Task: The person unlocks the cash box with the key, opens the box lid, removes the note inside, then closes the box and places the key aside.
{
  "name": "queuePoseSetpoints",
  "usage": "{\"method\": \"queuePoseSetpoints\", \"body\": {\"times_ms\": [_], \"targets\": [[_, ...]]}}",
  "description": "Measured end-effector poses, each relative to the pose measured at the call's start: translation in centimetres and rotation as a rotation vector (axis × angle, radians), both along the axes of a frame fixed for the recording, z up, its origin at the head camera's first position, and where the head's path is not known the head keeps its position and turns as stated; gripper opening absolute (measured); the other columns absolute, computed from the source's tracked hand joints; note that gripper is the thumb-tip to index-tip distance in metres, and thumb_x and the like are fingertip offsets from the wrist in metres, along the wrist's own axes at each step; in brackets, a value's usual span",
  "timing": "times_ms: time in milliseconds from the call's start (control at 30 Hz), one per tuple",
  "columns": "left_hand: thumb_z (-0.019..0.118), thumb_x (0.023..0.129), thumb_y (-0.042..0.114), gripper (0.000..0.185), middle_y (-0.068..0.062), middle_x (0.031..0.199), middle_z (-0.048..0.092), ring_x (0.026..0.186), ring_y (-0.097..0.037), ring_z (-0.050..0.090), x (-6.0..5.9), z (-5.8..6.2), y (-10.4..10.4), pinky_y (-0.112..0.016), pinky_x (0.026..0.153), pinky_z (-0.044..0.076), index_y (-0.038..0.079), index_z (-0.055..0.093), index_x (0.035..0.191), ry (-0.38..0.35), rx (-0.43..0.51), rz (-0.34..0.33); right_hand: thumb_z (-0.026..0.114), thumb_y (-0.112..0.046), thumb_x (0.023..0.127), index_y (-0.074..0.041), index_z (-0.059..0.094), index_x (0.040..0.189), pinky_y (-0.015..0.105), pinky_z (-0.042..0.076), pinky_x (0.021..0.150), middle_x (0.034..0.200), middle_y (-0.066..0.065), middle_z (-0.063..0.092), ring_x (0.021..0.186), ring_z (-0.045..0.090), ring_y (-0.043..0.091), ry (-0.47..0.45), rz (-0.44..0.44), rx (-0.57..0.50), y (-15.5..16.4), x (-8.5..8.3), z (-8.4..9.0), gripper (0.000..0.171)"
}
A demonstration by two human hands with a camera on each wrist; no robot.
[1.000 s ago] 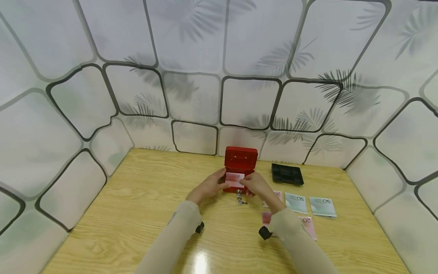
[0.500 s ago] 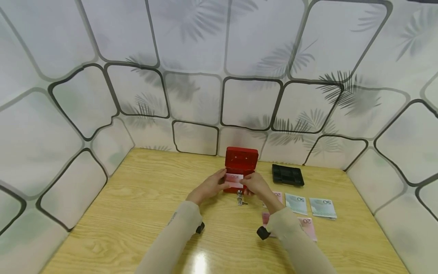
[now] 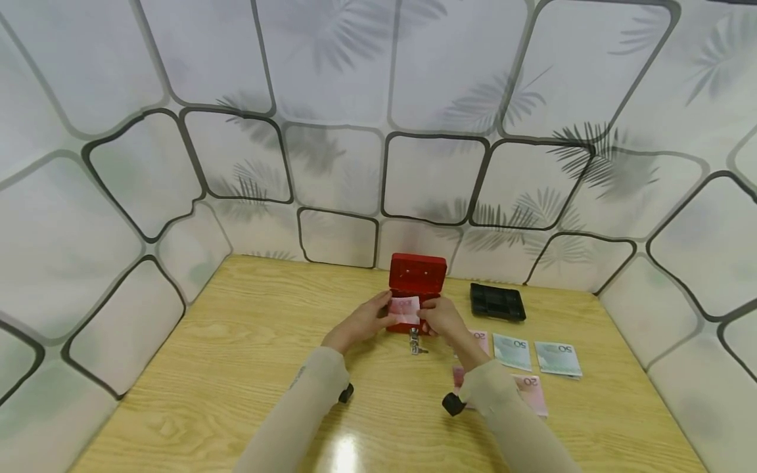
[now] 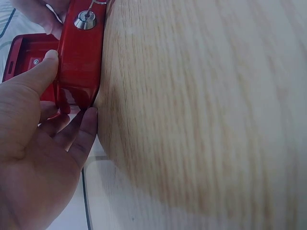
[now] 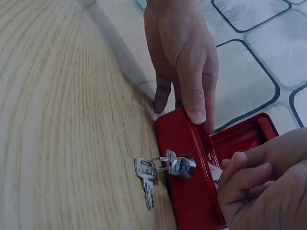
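A red cash box (image 5: 175,139) stands at the back of the table, its lid (image 3: 416,272) raised. Against the box's left side, my left hand (image 3: 363,323) grips the wall, thumb over the top edge and fingers along the outside, as the left wrist view shows. A pink banknote (image 3: 404,310) lies across the opening of the box, and my right hand (image 3: 443,317) pinches its right end. Seen from the right wrist, my right hand (image 5: 273,187) has curled fingers and hides most of the note. Keys (image 5: 146,175) hang from the front lock.
Right of the box sits a black compartment tray (image 3: 497,302). Nearer lie green 50 notes (image 3: 512,351), a second green stack (image 3: 558,358) and pink 20 notes (image 3: 532,394), partly under my right forearm. A patterned wall rises behind the wooden table (image 3: 236,361).
The pink banknote has shifted slightly left and changed its tilt, now showing a paler, more even face. My right hand moved slightly with it; my left hand stays on the box.
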State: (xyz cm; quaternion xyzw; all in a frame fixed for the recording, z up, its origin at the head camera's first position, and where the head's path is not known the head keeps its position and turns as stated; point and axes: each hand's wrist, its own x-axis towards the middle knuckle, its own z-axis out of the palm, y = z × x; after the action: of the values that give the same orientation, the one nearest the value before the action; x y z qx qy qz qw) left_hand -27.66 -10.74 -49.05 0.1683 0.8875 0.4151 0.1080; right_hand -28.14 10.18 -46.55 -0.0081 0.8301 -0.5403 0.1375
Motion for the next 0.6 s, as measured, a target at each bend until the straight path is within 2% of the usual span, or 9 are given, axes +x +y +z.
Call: {"method": "queuePoseSetpoints", "body": {"times_ms": [100, 167, 333, 433, 533, 600], "targets": [[0.061, 0.105, 0.033, 0.073, -0.011, 0.17, 0.024, 0.155, -0.029, 0.022, -0.01, 0.03, 0.0, -0.047, 0.125, 0.021, 0.007, 0.027, 0.164, -0.006, 0.001, 0.001, 0.058, -0.001, 0.102, 0.014, 0.063, 0.13, 0.02, 0.037, 0.046, 0.066, 0.01, 0.059, 0.051, 0.048, 0.011, 0.04, -0.005, 0.036, 0.05, -0.03, -0.17, 0.032], [0.061, 0.106, 0.033, 0.072, -0.012, 0.17, 0.024, 0.155, -0.03, 0.022, -0.03, -0.01, 0.0, -0.048, 0.125, 0.021, 0.006, 0.027, 0.164, -0.007, 0.002, 0.002, 0.059, -0.002, 0.101, 0.011, 0.07, 0.118, 0.02, 0.038, 0.046, 0.069, 0.013, 0.062, 0.05, 0.049, 0.011, 0.074, -0.001, 0.106, 0.09, -0.06, -0.16, 0.024], [0.062, 0.106, 0.03, 0.072, -0.013, 0.17, 0.022, 0.156, -0.03, 0.021, -0.03, -0.04, 0.01, -0.047, 0.125, 0.02, 0.005, 0.026, 0.163, -0.012, 0.002, 0.005, 0.064, -0.005, 0.099, 0.008, 0.077, 0.105, 0.022, 0.047, 0.05, 0.089, 0.015, 0.072, 0.048, 0.051, 0.011, 0.144, 0.012, 0.265, 0.11, -0.13, -0.09, 0.019], [0.061, 0.106, 0.03, 0.072, -0.013, 0.17, 0.022, 0.156, -0.03, 0.02, -0.02, -0.03, 0.0, -0.047, 0.125, 0.02, 0.004, 0.026, 0.163, -0.012, 0.003, 0.005, 0.066, -0.006, 0.098, 0.005, 0.078, 0.094, 0.022, 0.046, 0.048, 0.077, 0.01, 0.069, 0.046, 0.05, 0.01, 0.173, 0.012, 0.294, -0.01, -0.24, -0.21, 0.017], [0.061, 0.106, 0.032, 0.072, -0.013, 0.17, 0.022, 0.156, -0.03, 0.02, 0.03, -0.01, 0.0, -0.047, 0.125, 0.02, 0.005, 0.026, 0.163, -0.013, 0.007, 0.008, 0.067, -0.008, 0.097, 0.0, 0.075, 0.076, 0.022, 0.039, 0.044, 0.056, 0.001, 0.056, 0.044, 0.046, 0.009, 0.213, -0.002, 0.298, -0.2, -0.35, -0.47, 0.023], [0.061, 0.106, 0.032, 0.073, -0.013, 0.17, 0.022, 0.156, -0.029, 0.02, 0.05, -0.01, 0.01, -0.047, 0.125, 0.02, 0.005, 0.026, 0.164, -0.016, 0.012, 0.01, 0.068, -0.009, 0.097, -0.002, 0.07, 0.068, 0.022, 0.033, 0.043, 0.049, -0.003, 0.046, 0.043, 0.043, 0.009, 0.244, -0.01, 0.292, -0.32, -0.37, -0.6, 0.03]]}}
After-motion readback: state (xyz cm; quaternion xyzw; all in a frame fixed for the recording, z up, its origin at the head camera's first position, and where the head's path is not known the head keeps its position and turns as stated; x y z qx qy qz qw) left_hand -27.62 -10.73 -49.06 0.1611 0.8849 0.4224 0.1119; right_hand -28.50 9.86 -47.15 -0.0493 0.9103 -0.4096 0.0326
